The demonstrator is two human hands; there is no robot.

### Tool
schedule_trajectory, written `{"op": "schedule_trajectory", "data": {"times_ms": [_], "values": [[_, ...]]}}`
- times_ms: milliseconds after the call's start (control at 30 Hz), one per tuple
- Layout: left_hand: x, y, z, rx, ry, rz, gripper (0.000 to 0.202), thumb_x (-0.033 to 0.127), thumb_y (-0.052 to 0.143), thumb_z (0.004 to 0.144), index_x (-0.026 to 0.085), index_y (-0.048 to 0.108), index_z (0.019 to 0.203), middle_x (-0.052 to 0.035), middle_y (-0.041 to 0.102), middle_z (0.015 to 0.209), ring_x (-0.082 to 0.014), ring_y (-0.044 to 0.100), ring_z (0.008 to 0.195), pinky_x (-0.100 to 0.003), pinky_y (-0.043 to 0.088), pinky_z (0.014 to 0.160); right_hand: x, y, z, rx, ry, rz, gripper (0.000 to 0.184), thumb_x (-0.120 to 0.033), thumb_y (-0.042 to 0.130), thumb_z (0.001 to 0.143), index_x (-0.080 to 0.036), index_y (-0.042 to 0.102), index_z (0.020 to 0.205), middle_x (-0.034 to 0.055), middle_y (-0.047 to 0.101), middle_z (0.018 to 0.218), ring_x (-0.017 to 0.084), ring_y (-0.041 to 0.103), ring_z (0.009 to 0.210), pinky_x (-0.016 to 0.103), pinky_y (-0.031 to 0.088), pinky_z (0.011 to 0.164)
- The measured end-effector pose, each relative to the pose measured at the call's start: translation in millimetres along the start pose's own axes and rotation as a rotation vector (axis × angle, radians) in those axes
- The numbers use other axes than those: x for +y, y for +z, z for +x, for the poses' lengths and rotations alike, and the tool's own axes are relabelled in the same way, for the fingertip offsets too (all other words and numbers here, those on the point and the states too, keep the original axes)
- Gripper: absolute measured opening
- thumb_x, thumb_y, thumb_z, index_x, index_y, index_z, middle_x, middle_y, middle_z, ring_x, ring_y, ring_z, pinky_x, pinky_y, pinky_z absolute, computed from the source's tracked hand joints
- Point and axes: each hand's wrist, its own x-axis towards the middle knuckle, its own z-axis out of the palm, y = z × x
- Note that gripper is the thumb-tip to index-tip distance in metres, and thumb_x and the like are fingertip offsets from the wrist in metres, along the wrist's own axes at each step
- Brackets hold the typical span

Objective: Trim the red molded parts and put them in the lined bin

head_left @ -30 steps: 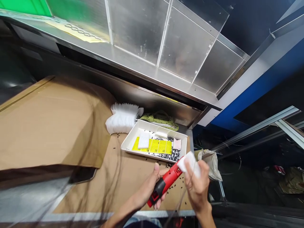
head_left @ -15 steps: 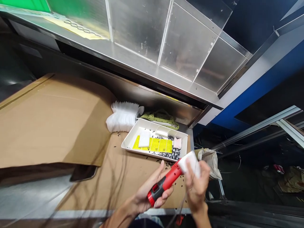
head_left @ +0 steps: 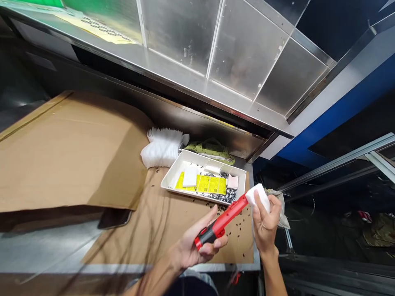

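Our left hand (head_left: 197, 246) has its fingers closed round a red-and-black cordless tool (head_left: 216, 226), our right hand (head_left: 265, 226) pinches a white foam pad (head_left: 258, 197) against its tip, and beyond, on brown cardboard (head_left: 173, 238), a white tray (head_left: 173, 183) holds yellow cards (head_left: 208, 185) with print too small to read

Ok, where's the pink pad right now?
In the head view, the pink pad lies at the right end of the white tray, just right of the yellow printed sheets, up and left of the white block in the right hand.
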Motion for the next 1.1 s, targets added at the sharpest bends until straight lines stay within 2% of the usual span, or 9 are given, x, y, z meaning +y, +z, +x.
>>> {"op": "schedule_trajectory", "data": {"times_ms": [133,233,333,467,600,733,867,1000,1100], "values": [[3,1.0,-1,-0.001,-0.060,-0.030,0.070,0.061,0.034,0.101,0.006,0.065,0.071,-0.0031,0.056,0.055,0.0013,0.034,0.030,-0.008,0.012,0.029,-1,-4,8,-0.053,-0.188,-0.012,0.036,-0.026,0.046,0.099,-0.027,0.064,0.130,0.0123,0.046,0.119,0.022,0.059,0.101,0.032,0.057,0.074],[4,4.6,-2,0.036,-0.036,-0.043,0.062,0.057,0.031,0.103,0.010,0.068,0.087,-0.0028,0.059,0.057,0.0007,0.036,0.031,-0.007,0.011,0.032,3,-9,10,-0.085,-0.212,-0.034,0.035,-0.024,0.046,0.099,-0.027,0.065,0.128,0.0117,0.048,0.116,0.020,0.061,0.097,0.028,0.057,0.068],[2,10.3,-1,0.151,0.005,0.014,0.061,0.059,0.029,0.102,0.013,0.068,0.090,-0.0038,0.060,0.055,-0.0019,0.041,0.031,-0.009,0.013,0.033,6,-12,9,-0.111,-0.121,-0.049,0.035,-0.024,0.047,0.099,-0.024,0.065,0.129,0.0129,0.048,0.118,0.021,0.062,0.100,0.027,0.057,0.068],[-1,18.9,0,0.305,0.102,0.121,0.057,0.061,0.034,0.100,0.015,0.065,0.085,-0.0042,0.061,0.049,-0.0059,0.042,0.030,-0.013,0.015,0.031,2,-15,4,-0.227,-0.250,0.039,0.037,-0.024,0.046,0.099,-0.029,0.065,0.131,0.0122,0.048,0.122,0.019,0.063,0.099,0.026,0.058,0.071],[1,18.7,3,0.298,0.002,0.100,0.067,0.066,0.024,0.099,0.016,0.062,0.075,-0.0027,0.057,0.045,-0.0056,0.036,0.027,-0.013,0.014,0.028,2,-16,4,-0.107,-0.194,-0.076,0.037,-0.024,0.048,0.098,-0.027,0.066,0.130,0.0123,0.048,0.117,0.020,0.062,0.095,0.027,0.057,0.065],[4,7.7,7,0.296,-0.077,0.038,0.070,0.068,0.028,0.098,0.011,0.064,0.077,-0.0077,0.063,0.051,-0.0069,0.046,0.031,-0.011,0.023,0.028,-2,-17,6,-0.185,-0.310,-0.025,0.036,-0.024,0.049,0.098,-0.030,0.067,0.128,0.0123,0.048,0.120,0.018,0.063,0.093,0.026,0.058,0.067],[3,2.1,10,0.258,-0.046,0.054,0.062,0.070,0.045,0.092,0.013,0.061,0.071,-0.0084,0.066,0.055,-0.0069,0.047,0.032,-0.012,0.024,0.029,-6,-21,10,-0.211,-0.247,-0.089,0.036,-0.023,0.048,0.098,-0.026,0.068,0.127,0.0129,0.049,0.118,0.019,0.064,0.092,0.026,0.058,0.065],[0,2.7,14,0.255,0.018,0.176,0.071,0.076,0.037,0.090,0.012,0.063,0.074,-0.0096,0.068,0.056,-0.0083,0.050,0.032,-0.014,0.025,0.030,-7,-23,13,-0.280,-0.308,-0.020,0.035,-0.026,0.047,0.099,-0.028,0.067,0.128,0.0132,0.049,0.122,0.018,0.065,0.094,0.025,0.059,0.068],[0,-1.7,17,0.256,0.026,0.207,0.071,0.079,0.035,0.088,0.015,0.061,0.076,-0.0101,0.070,0.059,-0.0095,0.052,0.032,-0.016,0.027,0.032,-3,-21,17,-0.292,-0.302,-0.109,0.035,-0.026,0.047,0.099,-0.030,0.068,0.127,0.0130,0.051,0.122,0.020,0.066,0.095,0.025,0.058,0.064]]}}
